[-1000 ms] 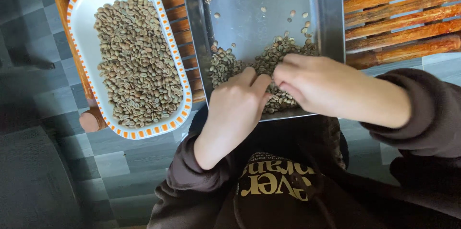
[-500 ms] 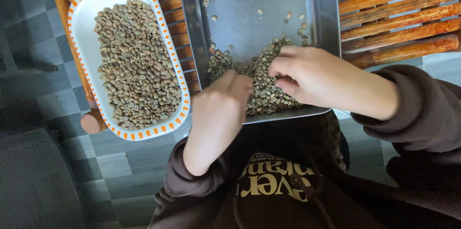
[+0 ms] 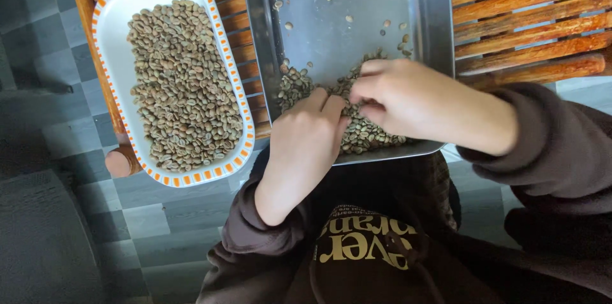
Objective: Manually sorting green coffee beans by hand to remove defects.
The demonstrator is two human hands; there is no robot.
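A steel tray (image 3: 319,17) holds a pile of pale green coffee beans (image 3: 299,84) at its near edge, with a few loose beans farther up. My left hand (image 3: 306,141) lies on the pile, fingers together and pressed into the beans. My right hand (image 3: 408,100) is curled over the same pile, fingertips pinched among the beans and touching the left hand's fingers. Whether either hand holds beans is hidden. To the left stands a white oval dish with an orange-striped rim (image 3: 111,30), filled with more beans (image 3: 182,87).
Both containers rest on a slatted wooden table (image 3: 523,17). Grey checkered floor tiles (image 3: 44,119) show at the left and below. My dark brown sweatshirt (image 3: 363,246) fills the bottom of the view.
My left hand lifted off the pile and came back down onto it beside the right. My right hand shifted slightly up and left over the beans.
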